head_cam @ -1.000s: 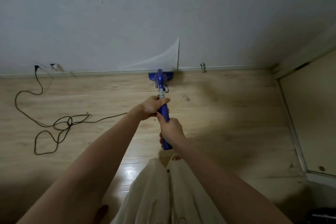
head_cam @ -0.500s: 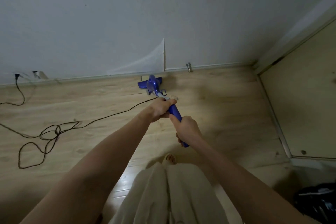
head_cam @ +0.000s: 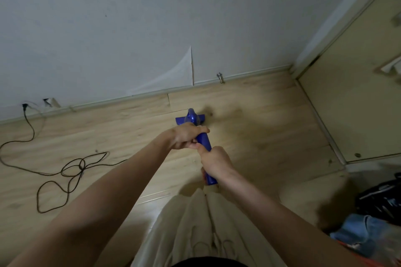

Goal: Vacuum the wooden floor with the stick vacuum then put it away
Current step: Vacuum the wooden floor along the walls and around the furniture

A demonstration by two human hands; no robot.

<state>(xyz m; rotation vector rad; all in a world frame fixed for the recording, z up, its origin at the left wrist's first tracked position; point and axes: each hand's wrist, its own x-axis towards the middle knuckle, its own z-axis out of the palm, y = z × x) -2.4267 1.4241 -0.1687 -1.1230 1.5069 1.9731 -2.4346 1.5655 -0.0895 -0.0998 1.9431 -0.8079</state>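
A blue stick vacuum [head_cam: 204,141] slants from my hands down to the wooden floor [head_cam: 271,134]. Its flat blue head [head_cam: 191,119] rests on the planks a short way out from the white wall's baseboard. My left hand [head_cam: 186,137] grips the shaft higher up, nearer the head. My right hand [head_cam: 213,163] grips the blue handle lower down, close to my body. The handle's end pokes out below my right wrist.
A black power cord [head_cam: 71,169] loops over the floor at left and runs to a wall socket [head_cam: 25,106]. A metal door stop [head_cam: 221,77] sits at the baseboard. A beige door [head_cam: 355,97] stands at right. Dark and blue items [head_cam: 377,219] lie bottom right.
The vacuum head has pulled back from the baseboard toward me and a little to the right. Both hands kept their hold. The view swung right, showing more of the door and clutter.
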